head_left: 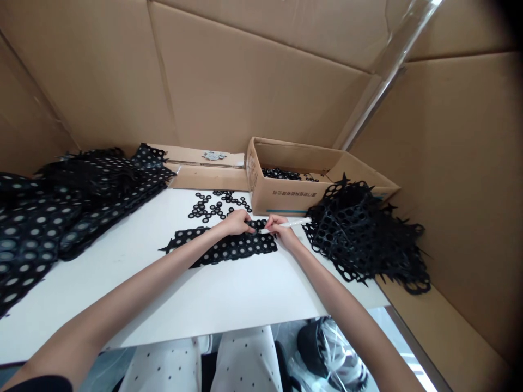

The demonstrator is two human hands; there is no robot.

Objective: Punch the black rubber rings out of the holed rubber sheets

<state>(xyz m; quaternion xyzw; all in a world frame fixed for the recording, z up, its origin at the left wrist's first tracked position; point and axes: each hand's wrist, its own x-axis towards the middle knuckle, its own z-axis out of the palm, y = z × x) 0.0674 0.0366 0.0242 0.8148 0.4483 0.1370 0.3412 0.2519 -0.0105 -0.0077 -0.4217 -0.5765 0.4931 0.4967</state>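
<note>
A black rubber-like sheet [229,249] with rows of round pale-centred spots lies on the white table in front of me. My left hand [237,222] pinches its far edge between thumb and fingers. Just to the right, my right hand [281,226] is closed around a slim white pen-like tool [297,222]. The tool's tip points left at the sheet's far edge, close to my left fingertips; whether it touches, I cannot tell. Beyond my left hand, many small black rings [204,208] are scattered on the table.
At the right rear stands a cardboard box [294,197] with black rings inside. Beside it is a heap of punched-out black webbing [363,234]. More spotted sheets [98,190] are piled at left. Cardboard walls [261,71] surround the white table [163,305]. Below is a black bin [312,345].
</note>
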